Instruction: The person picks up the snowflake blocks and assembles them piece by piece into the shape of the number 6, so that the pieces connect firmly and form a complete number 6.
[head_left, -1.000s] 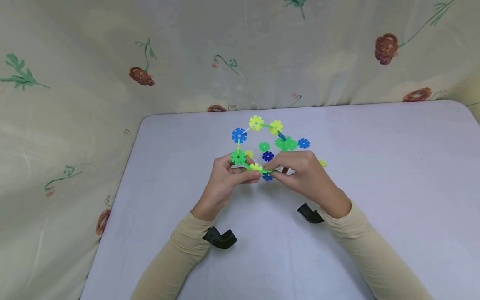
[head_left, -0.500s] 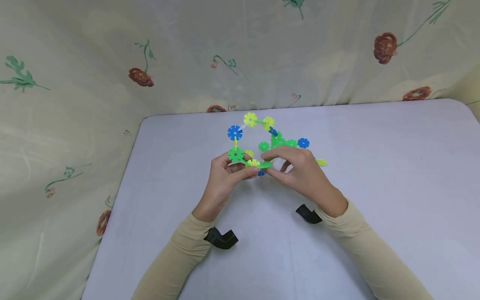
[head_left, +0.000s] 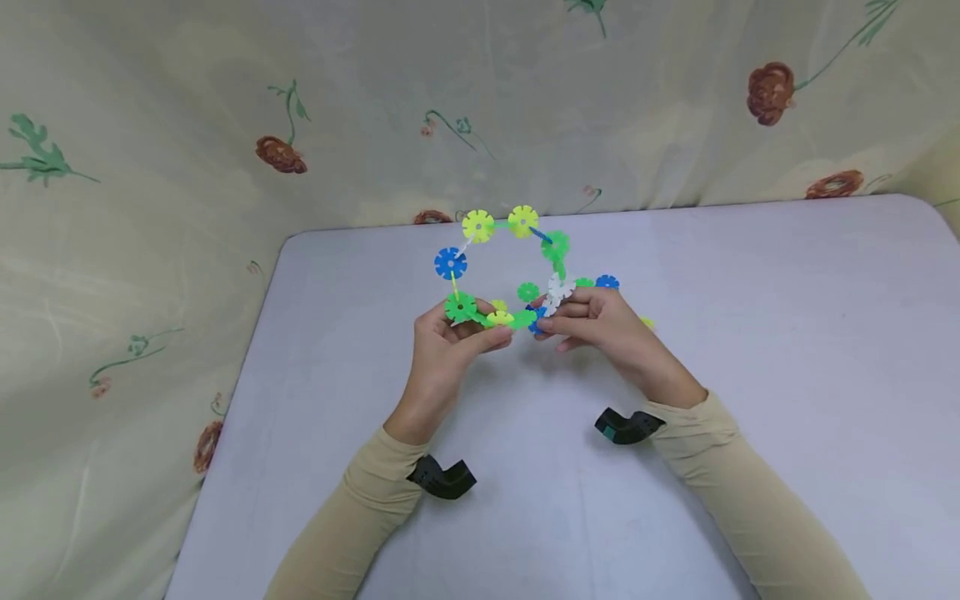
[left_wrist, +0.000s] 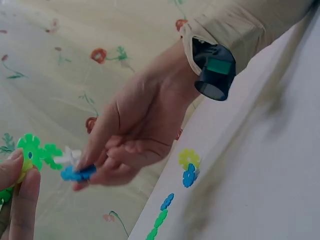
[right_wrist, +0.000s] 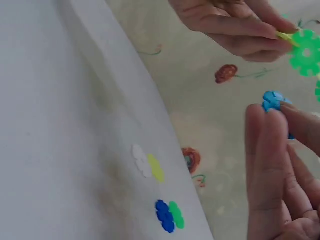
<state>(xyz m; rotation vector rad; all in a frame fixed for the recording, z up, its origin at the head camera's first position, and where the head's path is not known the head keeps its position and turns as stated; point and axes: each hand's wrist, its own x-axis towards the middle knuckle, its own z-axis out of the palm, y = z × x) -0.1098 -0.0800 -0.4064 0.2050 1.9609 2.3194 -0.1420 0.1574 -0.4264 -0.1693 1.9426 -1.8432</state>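
Observation:
A chain of notched plastic discs (head_left: 477, 226) in green, yellow, blue and white is held up as a loop above the table in the head view. My left hand (head_left: 446, 354) pinches a yellow disc (head_left: 500, 318) low on the loop, beside a green disc (head_left: 461, 307). Thumb and fingers of my right hand (head_left: 603, 329) pinch a blue disc (head_left: 536, 321), also seen as a blue disc (right_wrist: 272, 99) in the right wrist view. Just above those fingers is a white disc (head_left: 559, 288). Whether blue and white discs are joined, I cannot tell.
Loose discs lie on the white table (head_left: 787, 333) behind my hands, among them a green disc (head_left: 528, 292) and a blue disc (head_left: 608, 282). A white disc (right_wrist: 141, 161) and a dark blue disc (right_wrist: 165, 216) lie there too. A flowered curtain (head_left: 637, 108) hangs behind the table.
The far part of the loop has risen and shifted left, spreading wider. My right fingers have left the green disc's edge and now pinch a blue disc, with white discs showing above.

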